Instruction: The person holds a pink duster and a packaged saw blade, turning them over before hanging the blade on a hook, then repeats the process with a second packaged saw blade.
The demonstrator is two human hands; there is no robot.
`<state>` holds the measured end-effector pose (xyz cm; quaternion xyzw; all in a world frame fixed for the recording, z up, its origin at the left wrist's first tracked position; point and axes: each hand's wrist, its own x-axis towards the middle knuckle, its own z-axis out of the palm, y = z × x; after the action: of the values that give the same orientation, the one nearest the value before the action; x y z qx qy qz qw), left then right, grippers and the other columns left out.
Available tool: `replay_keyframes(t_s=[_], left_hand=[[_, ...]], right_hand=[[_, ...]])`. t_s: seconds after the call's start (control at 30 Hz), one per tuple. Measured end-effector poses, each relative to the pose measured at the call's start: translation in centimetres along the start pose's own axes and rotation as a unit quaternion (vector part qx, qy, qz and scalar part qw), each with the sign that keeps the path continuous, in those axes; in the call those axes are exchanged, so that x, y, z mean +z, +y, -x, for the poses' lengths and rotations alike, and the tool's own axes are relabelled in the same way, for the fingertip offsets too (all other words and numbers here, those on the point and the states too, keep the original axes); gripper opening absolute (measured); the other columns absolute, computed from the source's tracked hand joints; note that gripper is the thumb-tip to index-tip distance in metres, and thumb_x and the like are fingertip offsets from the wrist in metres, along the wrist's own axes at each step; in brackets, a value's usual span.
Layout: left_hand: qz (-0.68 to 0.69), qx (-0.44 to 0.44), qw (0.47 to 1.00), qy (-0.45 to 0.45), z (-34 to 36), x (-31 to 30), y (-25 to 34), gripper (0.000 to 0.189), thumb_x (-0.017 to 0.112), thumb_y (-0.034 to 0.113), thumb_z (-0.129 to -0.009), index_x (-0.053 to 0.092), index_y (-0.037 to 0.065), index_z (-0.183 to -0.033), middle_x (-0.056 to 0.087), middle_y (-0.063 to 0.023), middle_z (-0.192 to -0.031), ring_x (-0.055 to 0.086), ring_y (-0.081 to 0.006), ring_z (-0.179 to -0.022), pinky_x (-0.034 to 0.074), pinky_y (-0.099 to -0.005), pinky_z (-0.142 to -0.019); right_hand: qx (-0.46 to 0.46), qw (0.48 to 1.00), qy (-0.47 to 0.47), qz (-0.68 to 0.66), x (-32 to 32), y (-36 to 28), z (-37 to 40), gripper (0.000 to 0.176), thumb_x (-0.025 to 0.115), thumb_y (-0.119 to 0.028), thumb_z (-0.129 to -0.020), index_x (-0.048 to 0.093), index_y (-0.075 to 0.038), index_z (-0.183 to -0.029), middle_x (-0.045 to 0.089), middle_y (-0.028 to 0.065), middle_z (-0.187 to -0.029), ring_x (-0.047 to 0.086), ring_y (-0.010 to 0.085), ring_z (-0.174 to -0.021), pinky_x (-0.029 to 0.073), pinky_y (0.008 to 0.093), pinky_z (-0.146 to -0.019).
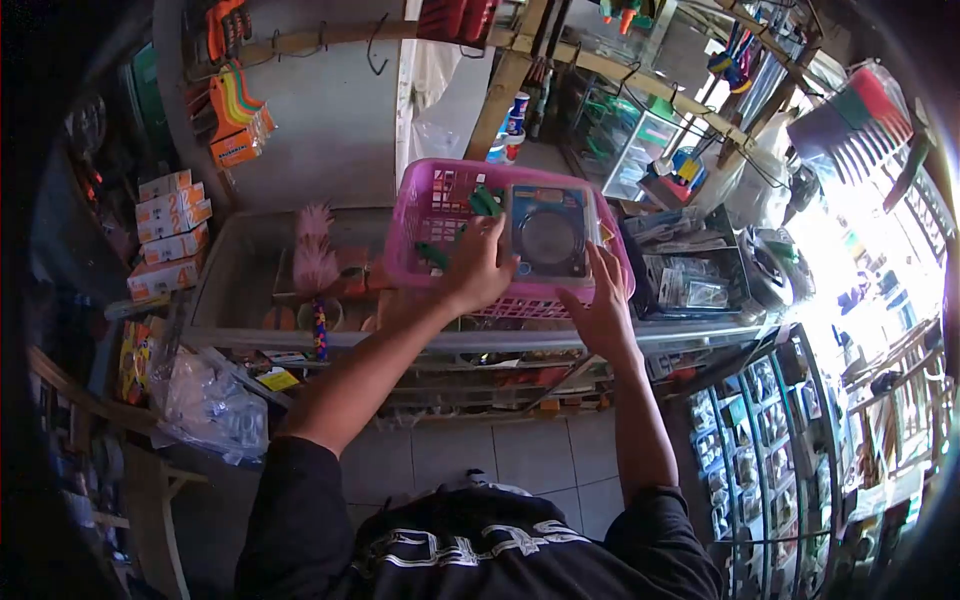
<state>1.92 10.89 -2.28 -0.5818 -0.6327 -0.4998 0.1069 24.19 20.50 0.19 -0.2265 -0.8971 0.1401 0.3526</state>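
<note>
A pink plastic basket [412,215] sits on the glass counter in front of me. Across its right side lies a flat clear pack with a blue card [548,232] and a round dark shape inside. My left hand [478,268] is over the middle of the basket, fingers curled at a small green plastic piece [486,200], thumb close to the pack's left edge. Another green piece [432,254] lies inside the basket. My right hand [603,305] has its fingers apart, fingertips at the pack's lower right corner.
The glass counter [235,270] carries a pink feathery duster [316,255] on the left and a black tray of packaged goods [690,285] on the right. Orange-white boxes [172,235] are stacked at far left. Scrapers [235,115] and wire hooks hang from a wooden beam [350,36].
</note>
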Motion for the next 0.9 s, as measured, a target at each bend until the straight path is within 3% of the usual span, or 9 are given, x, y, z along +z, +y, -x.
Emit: replay_keyframes(t_s=[0.03, 0.17, 0.3, 0.4, 0.53, 0.63, 0.73, 0.83, 0.9], left_hand=[[-0.045, -0.016, 0.999, -0.010, -0.1, 0.2, 0.2, 0.065, 0.076, 0.015, -0.085, 0.049, -0.006, -0.141, 0.056, -0.0258, -0.129, 0.058, -0.0404, -0.117, 0.049, -0.0463, -0.101], [-0.058, -0.111, 0.988, -0.090, 0.0, -0.5, 2.3, 0.062, 0.076, 0.017, -0.090, 0.052, -0.004, -0.143, 0.056, -0.0218, -0.139, 0.055, -0.0351, -0.130, 0.046, -0.0410, -0.107], [-0.061, -0.076, 0.993, -0.073, 0.2, -0.7, 2.7, 0.066, 0.078, 0.022, -0.087, 0.052, 0.005, -0.145, 0.058, -0.0179, -0.132, 0.057, -0.0349, -0.124, 0.048, -0.0441, -0.103], [-0.013, -0.071, 0.995, -0.072, 0.1, -0.8, 1.8, 0.069, 0.080, 0.021, -0.085, 0.051, 0.008, -0.147, 0.058, -0.0161, -0.132, 0.057, -0.0328, -0.124, 0.048, -0.0424, -0.103], [0.095, -0.216, 0.967, -0.097, -0.7, -1.1, 2.8, 0.065, 0.079, 0.016, -0.087, 0.052, 0.002, -0.145, 0.064, -0.0117, -0.126, 0.063, -0.0205, -0.114, 0.051, -0.0336, -0.095], [0.129, -0.250, 0.953, -0.115, -0.9, -1.3, 2.3, 0.060, 0.076, 0.012, -0.090, 0.052, -0.002, -0.144, 0.065, -0.0089, -0.121, 0.064, -0.0154, -0.108, 0.052, -0.0303, -0.092], [0.156, -0.262, 0.948, -0.093, -1.1, -1.6, 2.3, 0.052, 0.073, 0.009, -0.092, 0.055, -0.001, -0.140, 0.066, -0.0069, -0.118, 0.063, -0.0143, -0.106, 0.051, -0.0293, -0.093], [0.329, -0.318, 0.885, -0.087, -1.3, -2.2, 1.1, 0.040, 0.069, 0.007, -0.094, 0.059, 0.000, -0.133, 0.063, -0.0068, -0.127, 0.057, -0.0142, -0.118, 0.045, -0.0299, -0.102], [0.326, -0.309, 0.889, -0.092, -1.2, -2.3, 0.9, 0.033, 0.067, 0.006, -0.095, 0.060, 0.001, -0.127, 0.064, -0.0055, -0.121, 0.057, -0.0126, -0.115, 0.045, -0.0291, -0.101]], right_hand=[[-0.005, 1.000, 0.018, 0.020, 0.2, 0.9, -0.1, 0.082, 0.078, -0.028, -0.086, 0.038, -0.006, -0.155, 0.043, 0.0188, -0.148, 0.039, 0.0404, -0.137, 0.030, 0.0534, -0.114], [0.026, 0.996, 0.065, 0.056, 1.1, 3.4, -0.7, 0.086, 0.078, -0.033, -0.085, 0.038, -0.004, -0.155, 0.043, 0.0203, -0.146, 0.041, 0.0394, -0.134, 0.032, 0.0531, -0.112], [0.055, 0.993, 0.085, 0.064, 2.3, 3.4, -0.5, 0.090, 0.080, -0.040, -0.081, 0.041, -0.003, -0.153, 0.048, 0.0209, -0.143, 0.048, 0.0384, -0.127, 0.039, 0.0502, -0.105], [0.068, 0.992, 0.086, 0.057, 1.7, 2.7, -0.6, 0.090, 0.082, -0.041, -0.079, 0.043, -0.008, -0.153, 0.049, 0.0194, -0.143, 0.049, 0.0378, -0.127, 0.039, 0.0503, -0.103], [0.086, 0.991, 0.091, 0.043, 1.9, 2.6, -0.5, 0.089, 0.084, -0.039, -0.076, 0.047, -0.015, -0.153, 0.049, 0.0175, -0.143, 0.049, 0.0362, -0.130, 0.038, 0.0501, -0.105], [0.080, 0.993, 0.077, 0.041, 1.6, 2.6, -0.6, 0.088, 0.083, -0.041, -0.077, 0.046, -0.016, -0.153, 0.048, 0.0192, -0.144, 0.048, 0.0370, -0.130, 0.038, 0.0504, -0.104], [0.060, 0.995, 0.065, 0.054, 1.9, 2.9, -0.5, 0.088, 0.080, -0.047, -0.081, 0.043, -0.016, -0.155, 0.045, 0.0216, -0.147, 0.046, 0.0384, -0.131, 0.036, 0.0514, -0.103], [0.056, 0.994, 0.059, 0.078, 2.0, 3.2, -0.4, 0.089, 0.078, -0.051, -0.082, 0.042, -0.019, -0.157, 0.045, 0.0219, -0.147, 0.046, 0.0381, -0.131, 0.036, 0.0513, -0.101], [0.048, 0.994, 0.058, 0.083, 1.9, 3.3, -0.4, 0.089, 0.078, -0.052, -0.082, 0.042, -0.019, -0.157, 0.045, 0.0223, -0.147, 0.047, 0.0383, -0.131, 0.037, 0.0512, -0.100]])
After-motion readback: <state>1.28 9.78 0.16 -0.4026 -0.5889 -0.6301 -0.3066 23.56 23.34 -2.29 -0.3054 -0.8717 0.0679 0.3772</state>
